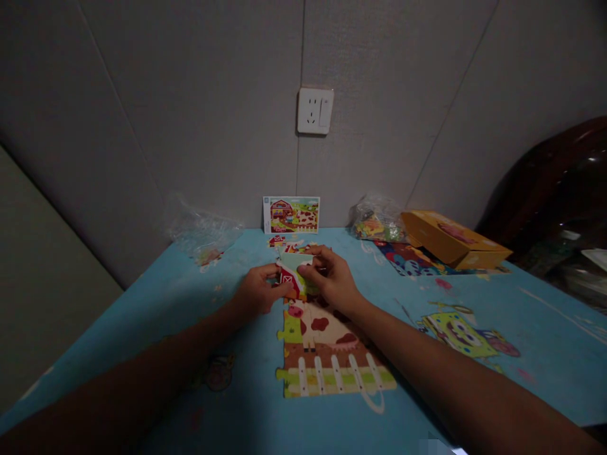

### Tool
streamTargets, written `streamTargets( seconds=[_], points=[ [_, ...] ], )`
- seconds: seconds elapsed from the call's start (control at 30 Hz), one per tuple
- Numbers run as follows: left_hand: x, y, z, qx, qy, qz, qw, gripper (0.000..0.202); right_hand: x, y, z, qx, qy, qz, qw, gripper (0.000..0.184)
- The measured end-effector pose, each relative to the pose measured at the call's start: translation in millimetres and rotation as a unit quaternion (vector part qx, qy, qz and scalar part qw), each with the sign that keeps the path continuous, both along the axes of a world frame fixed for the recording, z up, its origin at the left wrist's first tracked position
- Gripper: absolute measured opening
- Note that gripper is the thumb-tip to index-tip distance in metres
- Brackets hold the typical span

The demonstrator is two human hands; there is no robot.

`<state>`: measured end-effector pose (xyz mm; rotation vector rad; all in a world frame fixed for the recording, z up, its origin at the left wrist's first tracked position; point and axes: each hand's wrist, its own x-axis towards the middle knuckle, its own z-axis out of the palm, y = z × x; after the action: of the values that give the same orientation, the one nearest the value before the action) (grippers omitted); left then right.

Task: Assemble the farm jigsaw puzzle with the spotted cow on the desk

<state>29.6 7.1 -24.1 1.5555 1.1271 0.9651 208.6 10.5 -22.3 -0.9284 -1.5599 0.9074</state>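
Both my left hand and my right hand grip a jigsaw puzzle piece showing a red barn corner and pale green. The left fingers pinch its lower left edge, while the right thumb presses on its right side. Below the hands lies a joined puzzle section with a cow and a white fence, its left edge showing tabs. Loose puzzle pieces rest just beyond the hands, partly hidden by them. A small picture card of the farm scene leans upright against the wall.
A clear plastic bag sits at the back left, with a puzzle piece near it. At the back right are another bag holding pieces, a yellow box and a dark printed sheet. The blue tablecloth carries cartoon prints.
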Motion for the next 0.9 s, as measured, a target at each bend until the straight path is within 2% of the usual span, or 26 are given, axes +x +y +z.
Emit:
streamTargets(
  seconds=[0.2,0.4,0.57,0.73,0.9],
  points=[
    [-2.9,-4.5,1.7,0.006,0.001,0.012,1.000,0.026,-2.0,-6.4,4.4,-0.007,-0.006,0.050,0.999,0.028],
    [-5.1,-4.4,6.4,0.039,-0.017,0.047,0.998,0.023,2.2,-4.2,3.6,0.006,-0.068,0.032,0.997,0.029],
    [-6.9,-4.0,4.3,0.054,-0.003,0.024,0.998,0.024,1.5,-6.3,5.0,0.007,-0.134,0.050,0.990,0.034],
    [-8.9,-2.3,-1.1,0.048,0.002,0.016,0.999,0.028,-0.5,-8.8,7.2,-0.019,-0.130,0.061,0.989,0.034],
    [-10.5,-7.0,1.5,0.098,0.070,0.023,0.992,0.032,-0.5,-9.9,7.2,-0.031,-0.118,0.072,0.990,0.034]
  ],
)
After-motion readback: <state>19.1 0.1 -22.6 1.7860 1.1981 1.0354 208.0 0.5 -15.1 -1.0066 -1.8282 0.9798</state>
